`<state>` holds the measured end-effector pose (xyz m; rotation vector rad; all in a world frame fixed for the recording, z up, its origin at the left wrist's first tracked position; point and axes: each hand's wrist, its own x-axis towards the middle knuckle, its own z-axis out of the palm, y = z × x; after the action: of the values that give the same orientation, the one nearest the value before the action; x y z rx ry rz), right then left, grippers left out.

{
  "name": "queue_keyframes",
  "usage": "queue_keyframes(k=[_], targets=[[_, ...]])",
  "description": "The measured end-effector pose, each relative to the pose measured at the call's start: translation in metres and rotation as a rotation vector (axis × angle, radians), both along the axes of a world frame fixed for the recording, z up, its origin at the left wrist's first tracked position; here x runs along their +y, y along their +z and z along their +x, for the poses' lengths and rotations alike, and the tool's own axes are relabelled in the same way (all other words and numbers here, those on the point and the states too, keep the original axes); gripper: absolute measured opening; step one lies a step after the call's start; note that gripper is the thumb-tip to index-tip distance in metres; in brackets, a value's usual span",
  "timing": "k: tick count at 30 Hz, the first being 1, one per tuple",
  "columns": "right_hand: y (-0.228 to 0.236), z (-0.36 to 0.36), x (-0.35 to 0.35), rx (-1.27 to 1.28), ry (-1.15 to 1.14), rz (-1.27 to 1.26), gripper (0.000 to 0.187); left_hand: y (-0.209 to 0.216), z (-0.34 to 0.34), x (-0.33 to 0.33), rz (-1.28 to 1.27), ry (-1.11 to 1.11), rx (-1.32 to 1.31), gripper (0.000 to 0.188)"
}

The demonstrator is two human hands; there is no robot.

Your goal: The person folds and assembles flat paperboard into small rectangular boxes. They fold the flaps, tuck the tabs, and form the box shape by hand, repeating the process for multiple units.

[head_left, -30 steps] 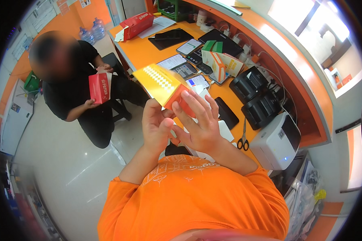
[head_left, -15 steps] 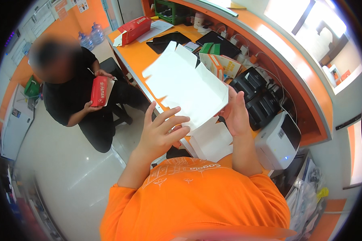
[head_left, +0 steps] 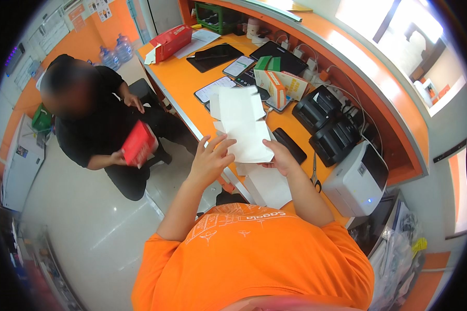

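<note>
A white cardboard box blank (head_left: 244,122) with cut flaps is held over the counter, plain side up. At its near right corner my right hand (head_left: 283,158) pinches it, thumb on top and fingers under the edge. My left hand (head_left: 208,160) is beside the near left edge with its fingers spread; whether a fingertip touches the card I cannot tell. Beneath, another white card piece (head_left: 269,186) lies on the counter's near end.
Phones (head_left: 238,66), a black phone (head_left: 289,145), scissors (head_left: 315,173) and a white printer (head_left: 355,179) crowd the orange counter (head_left: 179,78). Black devices (head_left: 329,119) stand at right. A red box (head_left: 171,42) lies farther back. On the left, a seated person holds a red box (head_left: 138,144).
The blank has tipped and dropped lower, uncovering phones and scissors. My right hand has moved down and left. The other person's red box has lowered, and one of their hands has left it.
</note>
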<state>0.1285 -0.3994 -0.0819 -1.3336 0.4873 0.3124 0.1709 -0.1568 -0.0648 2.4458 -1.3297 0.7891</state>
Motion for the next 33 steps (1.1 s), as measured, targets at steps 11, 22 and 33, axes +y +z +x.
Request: queue_keyframes(k=[11, 22, 33], targets=[[-0.01, -0.018, 0.05, -0.624, -0.267, -0.574, 0.022, 0.017, -0.038, -0.03, -0.199, -0.012, 0.216, 0.028], [0.0, -0.023, 0.07, -0.699, -0.429, -0.392, 0.023, 0.005, -0.038, -0.024, -0.226, -0.084, 0.351, 0.033], [-0.016, -0.038, 0.088, -0.609, -0.482, 0.184, 0.022, -0.008, -0.041, -0.027, -0.116, 0.016, 0.37, 0.037]])
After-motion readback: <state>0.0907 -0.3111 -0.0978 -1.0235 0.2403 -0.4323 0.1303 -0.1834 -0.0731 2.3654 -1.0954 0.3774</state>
